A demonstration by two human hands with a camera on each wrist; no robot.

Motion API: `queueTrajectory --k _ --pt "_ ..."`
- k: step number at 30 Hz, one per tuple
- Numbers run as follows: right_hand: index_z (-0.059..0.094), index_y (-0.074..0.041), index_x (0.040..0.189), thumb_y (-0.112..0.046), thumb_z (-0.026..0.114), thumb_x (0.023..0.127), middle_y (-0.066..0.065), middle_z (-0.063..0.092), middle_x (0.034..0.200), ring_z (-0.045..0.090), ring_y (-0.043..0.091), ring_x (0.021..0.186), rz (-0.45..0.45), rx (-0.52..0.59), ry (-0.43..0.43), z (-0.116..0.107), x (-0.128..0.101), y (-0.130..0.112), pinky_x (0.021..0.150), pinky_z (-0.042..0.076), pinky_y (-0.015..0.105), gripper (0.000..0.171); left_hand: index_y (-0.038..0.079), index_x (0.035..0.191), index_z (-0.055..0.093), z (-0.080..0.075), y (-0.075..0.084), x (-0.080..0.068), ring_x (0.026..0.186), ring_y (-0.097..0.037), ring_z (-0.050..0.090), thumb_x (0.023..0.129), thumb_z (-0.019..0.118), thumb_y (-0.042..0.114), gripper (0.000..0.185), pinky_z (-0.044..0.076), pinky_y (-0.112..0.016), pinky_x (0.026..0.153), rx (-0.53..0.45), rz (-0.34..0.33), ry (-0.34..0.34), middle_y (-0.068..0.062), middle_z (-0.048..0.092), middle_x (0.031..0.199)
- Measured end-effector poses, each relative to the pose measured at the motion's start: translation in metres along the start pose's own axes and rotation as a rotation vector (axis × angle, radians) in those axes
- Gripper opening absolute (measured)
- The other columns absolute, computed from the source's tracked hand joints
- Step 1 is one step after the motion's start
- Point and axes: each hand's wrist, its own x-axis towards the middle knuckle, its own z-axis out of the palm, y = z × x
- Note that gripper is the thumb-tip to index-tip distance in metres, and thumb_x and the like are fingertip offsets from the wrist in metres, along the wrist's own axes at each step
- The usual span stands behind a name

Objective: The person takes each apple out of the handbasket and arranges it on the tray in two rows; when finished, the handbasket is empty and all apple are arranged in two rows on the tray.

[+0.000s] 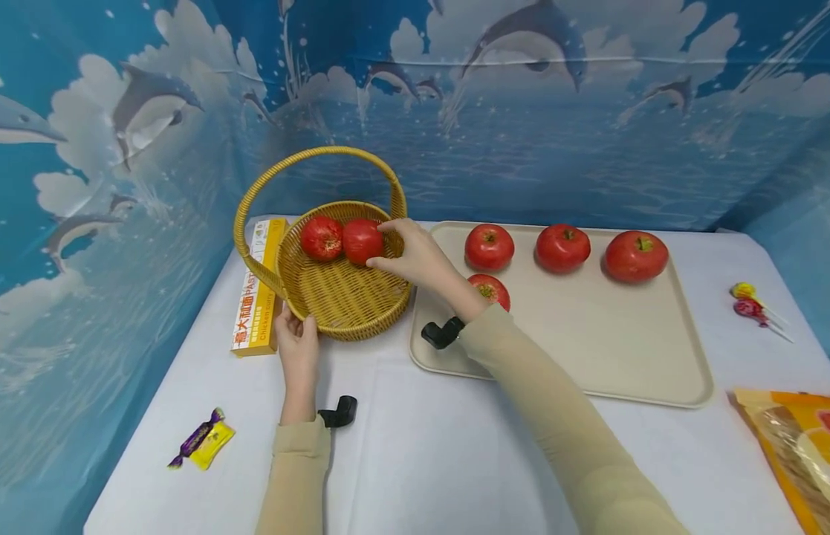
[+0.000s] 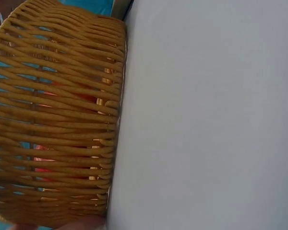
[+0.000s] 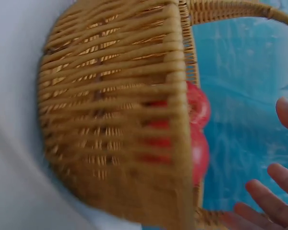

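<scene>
Beige sleeves [image 1: 555,420] cross the lower frame; left of centre, the left hand [image 1: 298,345] holds a wicker basket [image 1: 348,299], the right hand [image 1: 420,256] spread beside red fruits [image 1: 322,238] inside.

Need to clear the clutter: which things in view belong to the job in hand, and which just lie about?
Seemingly in the job:
left hand; right hand
wicker basket, two red fruits inside
tray, four red fruits on it

Just lying about:
yellow-and-white box
two wrapped candies
two lollipops
orange bag
</scene>
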Motion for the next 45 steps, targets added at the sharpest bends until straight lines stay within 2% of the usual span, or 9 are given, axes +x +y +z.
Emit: queueTrajectory --k 6,9,14,18,21,26,36,38,45 --pt "0.045 -0.010 0.143 -0.036 0.075 0.086 0.010 0.045 0.147 0.050 0.028 0.128 0.029 0.012 -0.001 0.025 0.037 -0.003 0.103 0.049 0.044 0.070 0.002 0.149 0.026 0.001 -0.002 -0.001 0.139 -0.025 0.039 0.097 0.046 0.013 0.057 0.037 -0.036 0.115 0.013 0.007 0.011 -0.018 0.037 0.151" --pt "0.040 -0.011 0.148 -0.034 0.075 0.086 0.011 0.039 0.153 0.046 0.028 0.134 0.034 -0.024 -0.032 0.033 0.051 -0.001 0.106 0.047 0.044 0.075 0.000 0.150 0.025 0.001 -0.004 -0.003 0.139 -0.026 0.039 0.097 0.046 0.012 0.058 0.036 -0.038 0.116 0.007 0.009 0.006 -0.020 0.038 0.151" --pt "0.022 -0.020 0.158 -0.036 0.074 0.087 0.006 0.012 0.166 0.020 0.029 0.151 0.054 -0.091 -0.155 0.040 0.062 0.002 0.116 0.034 0.050 0.089 0.000 0.150 0.025 0.000 -0.005 -0.004 0.140 -0.026 0.039 0.097 0.046 0.011 0.059 0.035 -0.038 0.117 0.008 0.019 0.013 -0.019 0.038 0.151" --pt "0.012 -0.022 0.160 -0.038 0.072 0.088 0.006 -0.003 0.167 0.002 0.034 0.153 0.073 -0.129 -0.241 0.038 0.063 -0.001 0.120 0.024 0.055 0.095 0.000 0.150 0.025 -0.002 -0.002 -0.002 0.140 -0.025 0.038 0.096 0.045 0.011 0.058 0.034 -0.037 0.117 0.003 0.034 0.017 -0.019 0.037 0.152" --pt "0.013 -0.016 0.159 -0.040 0.070 0.089 0.011 0.001 0.167 0.005 0.033 0.153 0.070 -0.150 -0.245 0.031 0.065 -0.014 0.121 0.023 0.053 0.093 0.000 0.150 0.025 -0.003 0.000 -0.001 0.140 -0.025 0.038 0.096 0.045 0.011 0.058 0.034 -0.037 0.117 0.003 0.036 0.016 -0.019 0.037 0.152" --pt "0.025 -0.010 0.156 -0.039 0.069 0.089 0.014 0.019 0.164 0.016 0.030 0.151 0.050 -0.149 -0.208 0.019 0.074 -0.032 0.121 0.027 0.047 0.085 0.000 0.150 0.026 -0.003 0.000 -0.002 0.140 -0.025 0.037 0.096 0.045 0.011 0.058 0.034 -0.037 0.118 -0.005 0.032 0.012 -0.019 0.036 0.153" --pt "0.037 -0.009 0.151 -0.031 0.075 0.086 0.015 0.037 0.153 0.041 0.032 0.137 0.174 -0.090 -0.188 0.044 0.079 -0.008 0.109 0.043 0.044 0.079 0.001 0.150 0.026 0.000 -0.008 -0.011 0.141 -0.027 0.036 0.096 0.045 0.011 0.059 0.035 -0.039 0.117 -0.005 0.002 0.002 -0.019 0.035 0.153" --pt "0.037 -0.009 0.150 -0.030 0.076 0.084 0.016 0.037 0.151 0.042 0.032 0.134 0.205 -0.094 -0.214 0.047 0.079 -0.005 0.106 0.045 0.044 0.079 0.000 0.150 0.025 0.000 -0.009 -0.012 0.140 -0.027 0.037 0.095 0.045 0.011 0.059 0.035 -0.040 0.117 -0.008 0.006 0.006 -0.020 0.036 0.152" --pt "0.023 -0.010 0.155 -0.037 0.078 0.081 0.015 0.035 0.154 0.038 0.030 0.140 0.300 -0.125 -0.425 0.042 0.079 -0.005 0.113 0.039 0.043 0.097 0.001 0.149 0.026 0.002 -0.005 -0.008 0.140 -0.027 0.037 0.096 0.046 0.012 0.059 0.035 -0.039 0.117 -0.018 0.028 0.023 -0.019 0.036 0.151"
